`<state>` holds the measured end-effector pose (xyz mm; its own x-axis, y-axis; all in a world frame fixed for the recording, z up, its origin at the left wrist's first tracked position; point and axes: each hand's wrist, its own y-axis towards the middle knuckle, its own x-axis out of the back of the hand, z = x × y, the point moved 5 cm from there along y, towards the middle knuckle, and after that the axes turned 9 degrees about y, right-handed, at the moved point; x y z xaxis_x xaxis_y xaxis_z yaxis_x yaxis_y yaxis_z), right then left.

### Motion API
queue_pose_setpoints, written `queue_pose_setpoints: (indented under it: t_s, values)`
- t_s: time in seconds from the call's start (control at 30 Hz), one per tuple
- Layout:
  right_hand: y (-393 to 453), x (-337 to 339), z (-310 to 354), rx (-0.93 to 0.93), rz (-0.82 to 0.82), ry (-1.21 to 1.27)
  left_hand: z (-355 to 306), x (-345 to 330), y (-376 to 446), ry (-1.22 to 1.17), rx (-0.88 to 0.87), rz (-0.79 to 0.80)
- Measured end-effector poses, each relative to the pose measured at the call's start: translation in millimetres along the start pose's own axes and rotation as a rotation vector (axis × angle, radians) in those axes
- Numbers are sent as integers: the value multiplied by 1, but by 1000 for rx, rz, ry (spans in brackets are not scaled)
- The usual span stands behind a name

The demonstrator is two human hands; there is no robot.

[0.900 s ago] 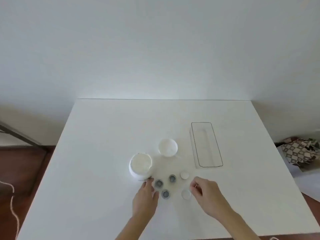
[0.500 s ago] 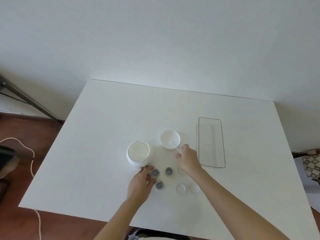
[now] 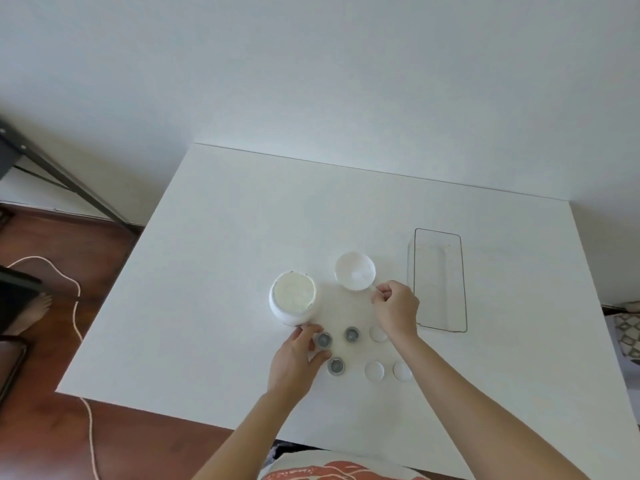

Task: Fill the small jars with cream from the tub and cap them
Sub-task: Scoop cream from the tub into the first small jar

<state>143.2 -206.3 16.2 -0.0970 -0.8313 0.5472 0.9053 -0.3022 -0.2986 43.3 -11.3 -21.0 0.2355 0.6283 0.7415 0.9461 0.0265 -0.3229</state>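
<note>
An open white tub of cream (image 3: 293,301) stands on the white table (image 3: 225,254), and its upturned lid (image 3: 355,275) lies to the right of it. Three small open jars sit in front of the tub: one (image 3: 324,339) held between thumb and fingers of my left hand (image 3: 298,362), one (image 3: 352,334) to its right, one (image 3: 336,366) nearer me. Three white caps (image 3: 378,333) (image 3: 374,370) (image 3: 402,371) lie flat to the right. My right hand (image 3: 396,311) pinches a thin white spatula (image 3: 373,288) beside the lid.
A clear rectangular tray (image 3: 439,282) stands at the right, close to my right hand. A dark metal frame (image 3: 65,183) and a white cord (image 3: 78,306) are on the wooden floor to the left. A bare foot (image 3: 33,313) shows at the far left.
My right hand left the caps near the table's front and reached back to the tub lid, where it now pinches the spatula. My left hand stays at the leftmost jar.
</note>
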Motion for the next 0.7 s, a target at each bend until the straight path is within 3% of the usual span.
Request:
queue_pose_setpoints:
  t_s: [0.23, 0.37, 0.57, 0.7]
  values:
    - [-33, 23, 25, 107, -61, 240, 0, 27, -29, -175, -68, -44]
    - [-56, 28, 49, 188, -2, 316, 8, 49, -46, -405, 54, -72]
    - [-71, 12, 90, 390, 112, 130, 18, 79, -56, -594, 107, -163]
    - [-67, -7, 102, 399, 219, -25, 22, 92, -52, -668, 115, -206]
